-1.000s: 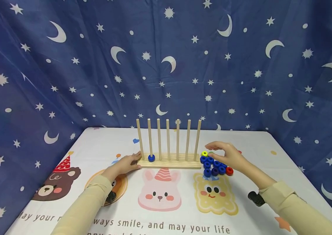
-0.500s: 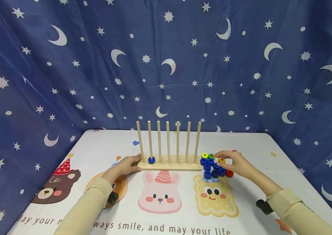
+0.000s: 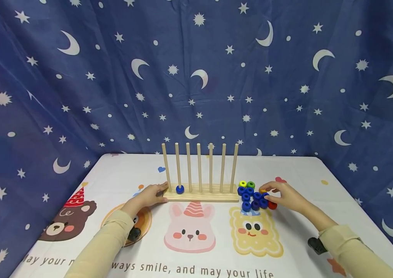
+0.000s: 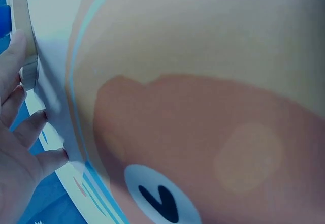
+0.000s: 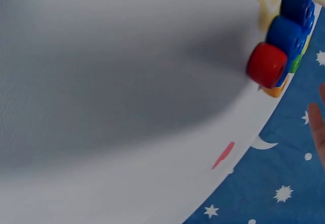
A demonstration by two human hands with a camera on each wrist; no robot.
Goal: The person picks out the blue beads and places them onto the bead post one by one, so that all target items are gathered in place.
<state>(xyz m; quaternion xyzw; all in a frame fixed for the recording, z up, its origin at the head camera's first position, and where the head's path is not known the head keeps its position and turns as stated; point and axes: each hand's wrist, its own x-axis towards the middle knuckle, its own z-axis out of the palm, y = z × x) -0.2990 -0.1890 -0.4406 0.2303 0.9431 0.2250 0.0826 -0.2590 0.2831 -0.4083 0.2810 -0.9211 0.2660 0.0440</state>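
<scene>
A wooden peg rack (image 3: 201, 197) with several upright pegs stands mid-table. One blue bead (image 3: 180, 189) sits at the foot of its second peg from the left. My left hand (image 3: 149, 195) holds the rack's left end, thumb along the front and fingers at the end; the left wrist view shows the thumb against the wood (image 4: 30, 71). My right hand (image 3: 287, 196) hovers at the right of the bead pile, thumb and fingers apart around an orange bead (image 3: 263, 191) and a blue one. A red bead (image 5: 267, 65) lies under the thumb in the head view.
Several blue beads (image 3: 246, 206), a yellow bead (image 3: 243, 184) and a green bead (image 3: 250, 185) lie close together right of the rack. A printed white tablecloth (image 3: 217, 262) covers the table. Behind it hangs a blue star-and-moon curtain (image 3: 168, 92).
My right hand has moved right and toward me, from above the yellow and green beads to the orange and red ones. My left hand stays at the rack's end.
</scene>
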